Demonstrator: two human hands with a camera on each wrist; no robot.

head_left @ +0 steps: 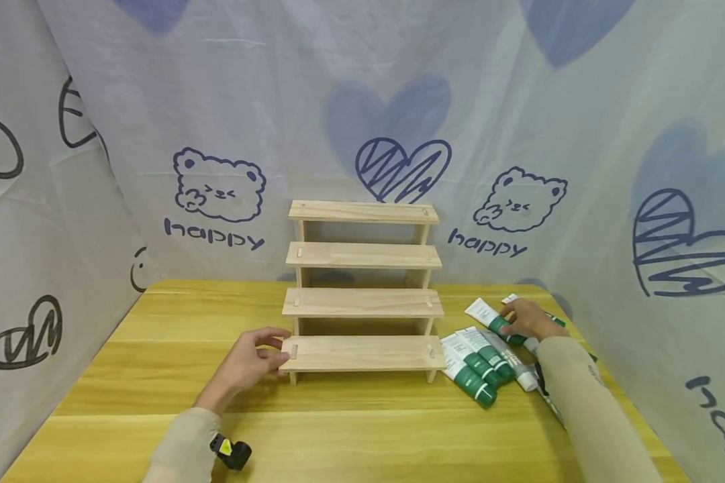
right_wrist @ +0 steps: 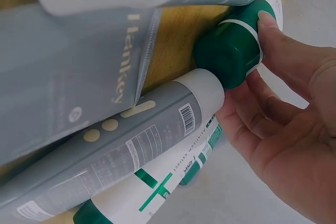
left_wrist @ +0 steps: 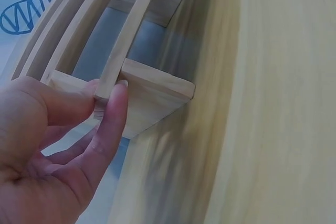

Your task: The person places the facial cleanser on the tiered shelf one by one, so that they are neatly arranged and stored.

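A pale wooden rack [head_left: 362, 353] with stepped shelves stands on the table. The left hand [head_left: 244, 365] pinches the left end of its lowest shelf; the left wrist view shows thumb and fingertips of that hand [left_wrist: 68, 135] on the board's end [left_wrist: 118, 66]. At the right, the right hand [head_left: 533, 319] holds a green and white tube [head_left: 492, 320] above a pile of tubes. In the right wrist view, the fingers and thumb of the right hand [right_wrist: 294, 93] grip this tube near its green cap [right_wrist: 226, 51]. Grey tubes [right_wrist: 142, 135] lie beside it.
Several green and white tubes [head_left: 472, 365] and a grey tube [head_left: 513, 359] lie in a pile right of the rack on the wooden table [head_left: 350, 443]. A patterned cloth [head_left: 314, 121] hangs behind and at both sides.
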